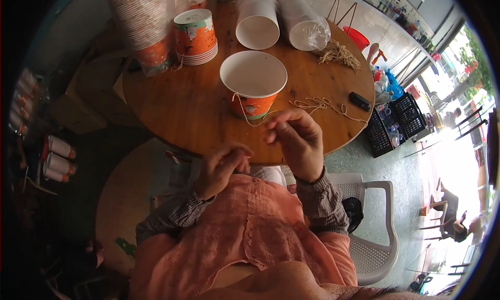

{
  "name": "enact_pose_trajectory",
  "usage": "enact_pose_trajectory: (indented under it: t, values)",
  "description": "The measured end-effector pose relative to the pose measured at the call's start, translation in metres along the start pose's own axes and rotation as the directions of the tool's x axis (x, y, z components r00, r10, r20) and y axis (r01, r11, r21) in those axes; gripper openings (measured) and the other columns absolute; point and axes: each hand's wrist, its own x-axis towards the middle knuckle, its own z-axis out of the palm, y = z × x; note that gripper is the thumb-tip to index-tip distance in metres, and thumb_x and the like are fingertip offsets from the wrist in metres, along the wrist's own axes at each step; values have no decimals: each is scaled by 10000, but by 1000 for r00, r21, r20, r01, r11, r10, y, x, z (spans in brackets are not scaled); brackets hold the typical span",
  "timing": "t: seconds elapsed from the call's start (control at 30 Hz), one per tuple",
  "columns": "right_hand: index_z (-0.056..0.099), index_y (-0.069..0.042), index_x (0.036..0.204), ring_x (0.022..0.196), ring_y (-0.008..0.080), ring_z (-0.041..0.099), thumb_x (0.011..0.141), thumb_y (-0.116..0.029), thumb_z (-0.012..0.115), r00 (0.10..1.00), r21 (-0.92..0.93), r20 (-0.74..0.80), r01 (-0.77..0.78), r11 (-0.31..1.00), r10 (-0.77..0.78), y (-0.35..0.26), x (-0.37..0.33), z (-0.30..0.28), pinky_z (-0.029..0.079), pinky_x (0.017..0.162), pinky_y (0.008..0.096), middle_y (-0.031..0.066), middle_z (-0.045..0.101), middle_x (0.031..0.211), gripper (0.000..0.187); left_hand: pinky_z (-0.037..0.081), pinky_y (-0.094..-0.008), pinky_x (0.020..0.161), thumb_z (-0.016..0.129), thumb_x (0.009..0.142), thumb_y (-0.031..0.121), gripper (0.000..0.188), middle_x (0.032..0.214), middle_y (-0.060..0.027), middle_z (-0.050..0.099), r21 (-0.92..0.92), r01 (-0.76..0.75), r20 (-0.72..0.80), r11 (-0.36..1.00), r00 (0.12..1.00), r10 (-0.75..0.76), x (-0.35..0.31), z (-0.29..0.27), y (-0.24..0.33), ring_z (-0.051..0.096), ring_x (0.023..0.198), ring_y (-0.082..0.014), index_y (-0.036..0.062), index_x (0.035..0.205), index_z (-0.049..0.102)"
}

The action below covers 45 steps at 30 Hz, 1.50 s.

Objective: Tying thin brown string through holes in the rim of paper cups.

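Note:
A large orange paper bucket [253,81] with a white inside stands upright near the table's front edge, its mouth up. A thin string [245,115] is tied at the left of its rim and hangs down in a loop toward my right hand [299,143]. The thumb and fingers of that hand are pinched together on the string, just in front of the bucket. To the lower left, my left hand [223,165] is held in the air by the table edge, apart from the bucket. Its fingers are curled in, and whatever they hold is hidden.
More string [317,104] lies loose beside a small black object [359,101] on the round wooden table [177,109]. Behind are a short stack of orange buckets [196,37], white bucket stacks [258,31] and a string bundle [338,55]. A white chair [385,222] stands at right.

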Motion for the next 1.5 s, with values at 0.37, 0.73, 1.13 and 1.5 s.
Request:
enact_pose_trajectory:
  t: [0.37, 0.73, 1.13, 1.5]
  values:
    - [516, 37, 1242, 663, 100, 631, 933, -16, 526, 995, -667, -38, -93, 740, 91, 26, -45, -28, 505, 578, 215, 93, 638, 1092, 314, 461, -332, 637, 662, 831, 77, 84, 812, -99, 649, 772, -235, 38, 590, 945, 326, -12, -18, -7, 611, 687, -248, 27, 896, 643]
    - [594, 16, 949, 750, 56, 557, 905, -45, 621, 974, -370, -80, -225, 901, 211, 56, -42, 1, 460, 668, 200, 4, 611, 812, 80, 474, -245, 609, 616, 908, 119, 125, 753, -51, 607, 573, -155, -71, 804, 969, 237, 2, -17, 0, 597, 685, -134, 6, 854, 619]
    - [600, 1, 889, 706, 19, 505, 905, -29, 618, 980, -258, -143, -171, 951, 137, 53, -46, -2, 420, 621, 176, -34, 578, 787, 39, 409, -315, 592, 584, 938, 182, 229, 692, -81, 524, 695, -195, -35, 692, 952, 304, 12, -3, -8, 518, 635, -197, 11, 786, 571]
    - [577, 3, 896, 631, 26, 519, 902, -65, 632, 980, -294, -162, -159, 943, 115, 48, -44, 2, 425, 551, 184, -8, 588, 746, 87, 444, -320, 666, 590, 853, -9, 73, 799, -96, 526, 692, -326, 7, 644, 895, 447, 13, 9, -2, 537, 736, -245, 21, 863, 524]
